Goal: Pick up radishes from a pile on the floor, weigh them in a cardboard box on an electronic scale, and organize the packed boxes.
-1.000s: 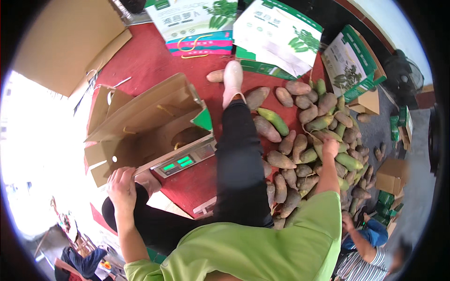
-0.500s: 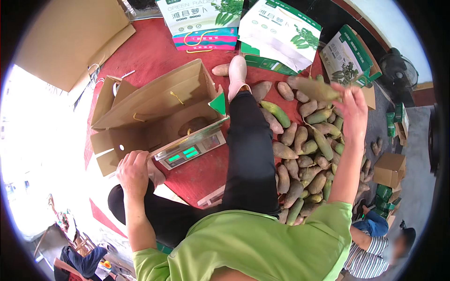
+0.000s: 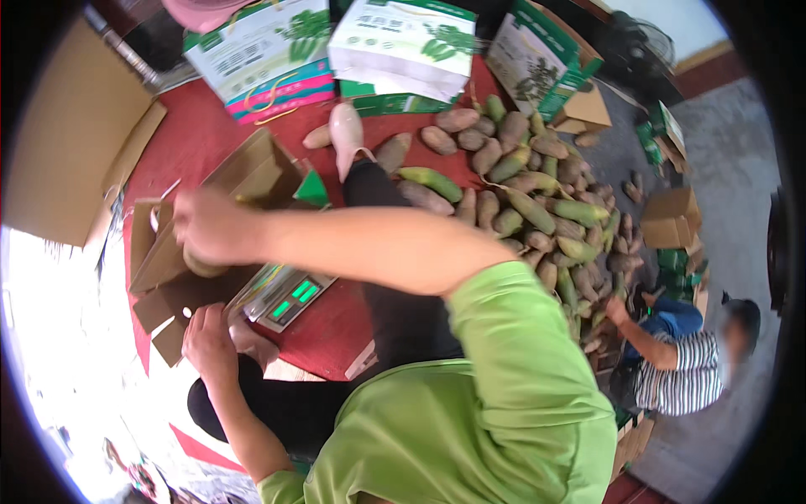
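An open brown cardboard box (image 3: 254, 166) tilts on a digital scale (image 3: 295, 302) with a lit green display. My right hand (image 3: 214, 228) reaches across into the box, closed round a green radish (image 3: 204, 267). Only the radish's lower end shows under my fingers, and motion blurs the hand. At the box's near edge my left hand (image 3: 208, 343) grips the cardboard. A large heap of green and brownish radishes (image 3: 529, 210) lies to the right on the red mat (image 3: 172, 126). My arm hides much of the box's inside.
White and green printed cartons (image 3: 403, 42) stand along the far side. My pink boot (image 3: 346, 139) rests between box and heap. At the right a person in a striped shirt (image 3: 680, 374) reaches into the heap. A big brown carton (image 3: 67, 134) stands far left.
My right hand has swung left from the heap into the box, carrying the radish. My left hand stays at the box edge. The view has shifted, and the other person now reaches toward the heap.
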Action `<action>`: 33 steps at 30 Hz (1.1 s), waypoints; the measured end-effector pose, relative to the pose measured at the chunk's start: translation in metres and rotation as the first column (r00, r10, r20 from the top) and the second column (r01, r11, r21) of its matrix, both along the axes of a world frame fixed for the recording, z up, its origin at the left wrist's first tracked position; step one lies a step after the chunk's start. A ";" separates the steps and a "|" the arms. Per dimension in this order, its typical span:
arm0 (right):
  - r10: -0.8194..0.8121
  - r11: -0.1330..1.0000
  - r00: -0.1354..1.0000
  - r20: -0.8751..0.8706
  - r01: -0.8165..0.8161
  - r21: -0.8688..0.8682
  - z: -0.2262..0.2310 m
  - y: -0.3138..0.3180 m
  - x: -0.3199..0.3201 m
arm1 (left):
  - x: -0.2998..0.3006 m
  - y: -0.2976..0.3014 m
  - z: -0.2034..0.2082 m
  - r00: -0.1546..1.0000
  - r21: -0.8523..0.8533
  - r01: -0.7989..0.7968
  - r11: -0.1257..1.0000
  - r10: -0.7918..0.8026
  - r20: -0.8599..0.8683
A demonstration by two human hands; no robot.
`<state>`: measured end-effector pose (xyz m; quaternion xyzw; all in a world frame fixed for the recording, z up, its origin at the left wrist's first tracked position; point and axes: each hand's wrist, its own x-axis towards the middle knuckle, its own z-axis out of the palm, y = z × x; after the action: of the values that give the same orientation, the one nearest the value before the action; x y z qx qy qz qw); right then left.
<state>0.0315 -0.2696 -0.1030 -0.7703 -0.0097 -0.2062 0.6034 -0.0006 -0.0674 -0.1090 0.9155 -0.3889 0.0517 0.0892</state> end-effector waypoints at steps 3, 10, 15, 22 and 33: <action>-0.170 0.985 0.946 -0.275 0.172 -0.016 -0.054 0.049 0.034 | 0.001 -0.017 -0.006 0.998 -0.013 0.061 0.998 -0.060 0.028; -0.027 0.998 0.986 -0.163 0.018 -0.061 0.003 0.022 -0.013 | -0.003 -0.012 0.000 1.000 -0.011 0.030 0.999 -0.030 0.005; -0.272 0.953 0.946 0.178 0.290 -0.083 0.035 -0.081 -0.088 | -0.003 -0.007 -0.001 1.000 -0.025 0.003 1.000 -0.004 -0.023; -0.813 0.570 0.541 -0.214 0.665 -0.484 -0.141 -0.264 -0.235 | -0.003 -0.012 -0.006 1.000 -0.012 0.014 1.000 -0.014 0.021; -0.843 0.535 -0.137 -0.520 -0.116 -0.837 -0.248 -0.312 -0.382 | 0.000 -0.006 -0.012 0.998 -0.100 0.034 0.994 -0.039 -0.051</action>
<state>-0.3508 -0.5815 -0.3506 -0.7828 0.5843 0.2141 0.0007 -0.0002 -0.0738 -0.1211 0.9038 -0.4000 0.0449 0.1456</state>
